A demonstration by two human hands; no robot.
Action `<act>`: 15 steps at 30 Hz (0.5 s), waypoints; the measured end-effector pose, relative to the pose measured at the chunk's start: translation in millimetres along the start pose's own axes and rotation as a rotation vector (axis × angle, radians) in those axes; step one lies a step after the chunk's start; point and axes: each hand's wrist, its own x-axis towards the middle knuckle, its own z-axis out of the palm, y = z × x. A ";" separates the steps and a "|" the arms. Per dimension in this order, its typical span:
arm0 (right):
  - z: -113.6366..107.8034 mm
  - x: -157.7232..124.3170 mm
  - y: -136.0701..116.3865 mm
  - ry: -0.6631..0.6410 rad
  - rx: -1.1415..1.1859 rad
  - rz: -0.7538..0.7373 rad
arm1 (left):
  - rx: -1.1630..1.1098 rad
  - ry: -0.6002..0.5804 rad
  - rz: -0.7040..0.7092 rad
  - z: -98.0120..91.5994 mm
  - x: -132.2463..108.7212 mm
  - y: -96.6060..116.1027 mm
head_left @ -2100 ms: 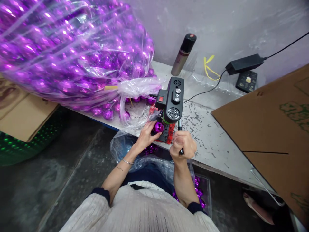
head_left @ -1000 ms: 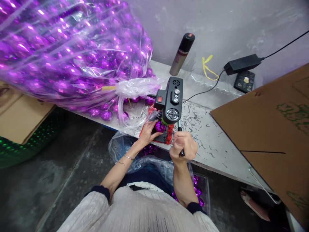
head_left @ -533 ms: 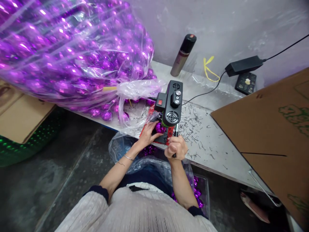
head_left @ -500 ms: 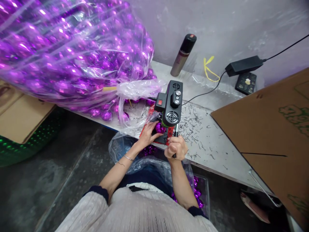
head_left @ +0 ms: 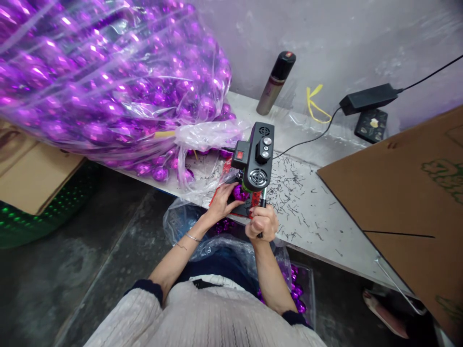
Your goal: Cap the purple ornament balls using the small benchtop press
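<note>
A small black press-like machine [head_left: 258, 156] with a red switch and two round vents stands on the worktable. Beneath its front end sits a shiny purple ball ornament [head_left: 240, 193], partly covered by the machine head. My left hand [head_left: 222, 202] holds that ball between thumb and fingers from the left. Wrapped round the machine's lever handle [head_left: 264, 203] is my right hand [head_left: 263, 223], closed in a fist. A black and red base [head_left: 240, 210] shows under the ball.
A large clear bag of purple balls [head_left: 144, 86] fills the back left. Small black bits litter the worktable [head_left: 325, 226]. A spray can [head_left: 275, 83], a power adapter [head_left: 369, 99] and a yellow tie [head_left: 314, 103] lie behind. At right stands a cardboard box [head_left: 401, 193]; a person's foot [head_left: 385, 313] shows below.
Almost nothing differs. My right hand with the lever handle has shifted very slightly left, while my left hand keeps the ball in place under the machine.
</note>
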 end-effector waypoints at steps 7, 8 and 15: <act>1.8 -4.3 3.1 -0.009 0.005 -0.010 | 0.000 -0.019 -0.029 1.4 0.2 -1.5; 2.1 -5.4 4.2 -0.006 0.006 -0.013 | -0.001 -0.020 -0.030 1.6 0.2 -1.5; 2.8 -9.9 10.1 -0.055 -0.047 -0.108 | -0.006 -0.007 -0.018 3.2 1.0 -2.8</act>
